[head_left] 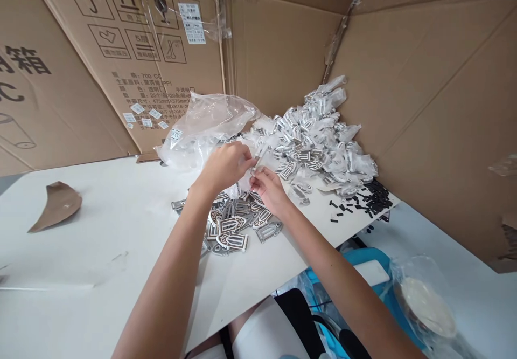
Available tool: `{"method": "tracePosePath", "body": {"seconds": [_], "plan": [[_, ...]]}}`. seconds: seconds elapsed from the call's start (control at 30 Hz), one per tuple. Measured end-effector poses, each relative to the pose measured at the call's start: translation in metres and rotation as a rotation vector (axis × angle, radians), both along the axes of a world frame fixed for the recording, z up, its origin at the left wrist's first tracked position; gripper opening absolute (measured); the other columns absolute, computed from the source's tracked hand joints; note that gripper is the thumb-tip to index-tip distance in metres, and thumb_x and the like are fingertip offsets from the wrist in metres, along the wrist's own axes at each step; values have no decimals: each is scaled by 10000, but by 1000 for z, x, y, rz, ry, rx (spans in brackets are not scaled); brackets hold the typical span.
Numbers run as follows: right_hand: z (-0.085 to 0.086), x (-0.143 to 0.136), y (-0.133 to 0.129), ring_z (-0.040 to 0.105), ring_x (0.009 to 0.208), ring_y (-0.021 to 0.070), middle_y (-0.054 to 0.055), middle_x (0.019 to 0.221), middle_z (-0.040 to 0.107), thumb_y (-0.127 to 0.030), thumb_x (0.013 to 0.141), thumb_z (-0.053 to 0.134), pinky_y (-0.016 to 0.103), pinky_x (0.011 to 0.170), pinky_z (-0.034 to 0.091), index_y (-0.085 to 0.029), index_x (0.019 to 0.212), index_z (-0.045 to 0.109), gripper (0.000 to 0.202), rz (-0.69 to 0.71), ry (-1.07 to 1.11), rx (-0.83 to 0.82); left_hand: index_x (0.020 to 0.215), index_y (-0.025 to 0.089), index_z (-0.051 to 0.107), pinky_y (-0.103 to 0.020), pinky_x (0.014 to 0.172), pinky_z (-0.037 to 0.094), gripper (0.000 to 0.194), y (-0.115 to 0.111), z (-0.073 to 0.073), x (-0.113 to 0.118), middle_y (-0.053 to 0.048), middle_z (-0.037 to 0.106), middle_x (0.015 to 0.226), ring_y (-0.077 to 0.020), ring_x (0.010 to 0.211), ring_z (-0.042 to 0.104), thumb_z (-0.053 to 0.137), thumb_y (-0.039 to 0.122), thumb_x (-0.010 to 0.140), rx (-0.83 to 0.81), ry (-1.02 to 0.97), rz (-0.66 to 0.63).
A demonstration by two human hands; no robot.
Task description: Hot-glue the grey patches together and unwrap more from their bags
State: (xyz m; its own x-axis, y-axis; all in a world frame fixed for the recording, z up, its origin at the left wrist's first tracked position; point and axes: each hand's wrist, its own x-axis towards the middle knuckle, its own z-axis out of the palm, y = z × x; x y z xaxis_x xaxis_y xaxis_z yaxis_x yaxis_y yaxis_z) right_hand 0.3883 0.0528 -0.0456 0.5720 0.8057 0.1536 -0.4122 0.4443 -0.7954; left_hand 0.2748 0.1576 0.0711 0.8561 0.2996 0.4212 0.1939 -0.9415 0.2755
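My left hand [228, 165] and my right hand [269, 186] meet above the middle of the table, both closed with fingertips pinched. Between them is a small clear plastic bag [262, 155]; whether a piece is inside it I cannot make out. Just below my hands lies a loose heap of arch-shaped metal pieces [232, 225], some grey-backed and some with white and brown fronts. Beyond them rises a large pile of similar arch pieces in small clear bags [311, 138]. My left hand partly covers the near side of a big clear plastic bag [214, 114].
Small black strips [374, 200] are scattered at the table's right edge. A torn cardboard piece [56, 204] lies on the white table [133, 289] at left. Cardboard walls [274, 52] enclose the back and right. Below right is a blue container [363, 256].
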Motion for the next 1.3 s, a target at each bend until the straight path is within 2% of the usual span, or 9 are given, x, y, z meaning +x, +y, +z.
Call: {"method": "tracePosePath", "body": {"seconds": [0.3, 0.4, 0.47, 0.57, 0.63, 0.73, 0.83, 1.07, 1.3], "plan": [[-3, 2, 0, 620, 651, 165, -32, 673, 629, -519, 848, 826, 293, 632, 492, -245, 824, 625, 341, -55, -196, -21, 901, 200, 717, -389, 739, 481, 245, 1, 9, -6, -102, 772, 1017, -284, 883, 690, 536, 344, 981, 19, 29, 72], [-5, 6, -5, 539, 582, 163, -40, 610, 541, -619, 1005, 596, 302, 607, 440, -254, 814, 599, 412, -329, -493, -146, 904, 201, 725, -400, 788, 502, 232, 3, 18, -13, -106, 778, 1028, -290, 896, 696, 556, 350, 957, 7, -2, 140], [-6, 12, -11, 540, 656, 178, -20, 677, 551, -545, 1064, 498, 325, 701, 465, -256, 811, 564, 389, -605, -767, -263, 880, 206, 725, -396, 808, 506, 211, 3, 23, -18, -95, 780, 1003, -288, 901, 697, 581, 352, 932, -9, -23, 137], [-8, 25, -25, 581, 995, 270, 89, 988, 646, -371, 1032, 528, 426, 940, 463, -231, 922, 596, 190, -955, -1148, -527, 840, 213, 725, -353, 795, 505, 180, 0, 28, -19, -57, 784, 943, -248, 874, 699, 598, 326, 897, -134, -106, 29], [-11, 34, -37, 508, 1221, 363, 175, 1227, 623, -299, 963, 608, 513, 1034, 412, -191, 1081, 636, 162, -1072, -1300, -754, 799, 211, 723, -323, 765, 493, 165, -4, 29, -16, -35, 781, 898, -221, 843, 692, 605, 303, 869, -225, -157, -18], [-19, 45, -57, 430, 1322, 427, 227, 1411, 557, -251, 915, 667, 575, 1071, 367, -160, 1267, 636, 365, -1067, -1393, -1003, 752, 204, 723, -301, 721, 467, 162, -10, 27, -9, -21, 766, 833, -202, 800, 667, 622, 301, 833, -329, -159, -9], [-31, 53, -73, 473, 1240, 405, 208, 1289, 641, -231, 932, 649, 562, 1055, 386, -156, 1241, 669, 319, -971, -1382, -1056, 744, 204, 726, -285, 661, 443, 172, -11, 22, -2, -14, 743, 786, -188, 742, 628, 624, 321, 817, -424, -139, 23], [-51, 64, -78, 514, 1134, 317, 138, 1120, 677, -62, 882, 554, 427, 945, 484, -204, 1109, 706, 307, -961, -1299, -938, 760, 201, 736, -268, 564, 380, 189, -6, 15, 5, -7, 692, 726, -158, 634, 533, 663, 376, 773, -529, -141, 147], [-39, 58, -70, 535, 1183, 306, 138, 1158, 676, -151, 1055, 393, 473, 1051, 470, -217, 1203, 636, 293, -966, -1237, -660, 766, 205, 721, -272, 536, 374, 213, -5, 11, 8, -7, 670, 689, -165, 603, 535, 656, 404, 804, -510, -137, 162]]}}
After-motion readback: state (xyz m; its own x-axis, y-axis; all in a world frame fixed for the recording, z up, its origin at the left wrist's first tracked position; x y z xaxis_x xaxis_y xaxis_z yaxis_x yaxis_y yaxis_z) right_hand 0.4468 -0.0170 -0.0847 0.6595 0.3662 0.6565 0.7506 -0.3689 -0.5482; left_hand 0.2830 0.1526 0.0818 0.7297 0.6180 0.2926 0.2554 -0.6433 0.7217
